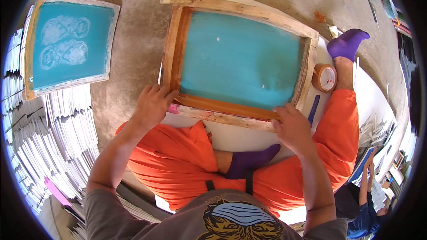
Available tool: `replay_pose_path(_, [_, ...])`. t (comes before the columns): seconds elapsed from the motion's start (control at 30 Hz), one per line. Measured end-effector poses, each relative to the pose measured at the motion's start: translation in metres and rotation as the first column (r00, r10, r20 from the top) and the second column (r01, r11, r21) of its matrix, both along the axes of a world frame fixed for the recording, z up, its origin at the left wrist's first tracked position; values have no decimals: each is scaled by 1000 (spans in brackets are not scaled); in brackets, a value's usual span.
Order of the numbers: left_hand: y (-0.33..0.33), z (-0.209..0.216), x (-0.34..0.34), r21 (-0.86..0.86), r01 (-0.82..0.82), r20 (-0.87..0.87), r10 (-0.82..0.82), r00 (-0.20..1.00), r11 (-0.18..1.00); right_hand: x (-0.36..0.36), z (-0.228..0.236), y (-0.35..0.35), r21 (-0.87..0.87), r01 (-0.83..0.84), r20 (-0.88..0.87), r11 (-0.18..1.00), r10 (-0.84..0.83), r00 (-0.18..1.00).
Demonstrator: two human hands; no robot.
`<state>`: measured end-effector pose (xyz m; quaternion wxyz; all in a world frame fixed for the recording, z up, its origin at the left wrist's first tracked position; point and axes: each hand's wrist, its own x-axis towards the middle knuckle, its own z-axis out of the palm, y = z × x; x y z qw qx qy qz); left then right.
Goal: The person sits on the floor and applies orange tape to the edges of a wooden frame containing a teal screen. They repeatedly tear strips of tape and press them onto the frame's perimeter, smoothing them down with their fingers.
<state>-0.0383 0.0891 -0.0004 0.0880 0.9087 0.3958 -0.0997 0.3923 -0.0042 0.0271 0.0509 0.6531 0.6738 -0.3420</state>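
A wooden-framed printing screen [240, 58] with teal mesh lies in front of my crossed legs. Brown tape [222, 104] lines the inside of its near and left bars. My left hand [153, 104] is closed over the frame's near left corner, fingertips at the inner edge. At the near right corner, my right hand [292, 128] grips the near bar, its fingers curled over the rim. Right of the frame stand a roll of brown tape [317, 78] and a slim blue tool [314, 109], whose kind I cannot make out.
A second teal screen [73, 78] with two pale printed shapes rests at left on tall stacks of paper [66, 126]. White board [364, 84] lies under my legs and the frame. At lower right, another person [362, 206] reaches toward a blue panel.
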Motion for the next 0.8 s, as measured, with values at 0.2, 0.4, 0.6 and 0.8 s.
replay_pose_path(0.2, [-3,3,-3,41,-38,141,32,990,998,-42,-47,2,24,-107,-232,994,109,967])
replay_pose_path(0.4, [-8,-6,-5,7,-89,170,87,982,996,-77,-60,7,44,-108,-231,993,116,966])
replay_pose_path(0.6, [-8,-6,-4,-20,-130,194,131,972,991,-105,-65,18,46,-38,-255,998,49,966])
replay_pose_path(0.8, [-8,-7,-5,-32,-143,201,146,969,989,-135,-68,33,5,-68,-253,998,67,965])
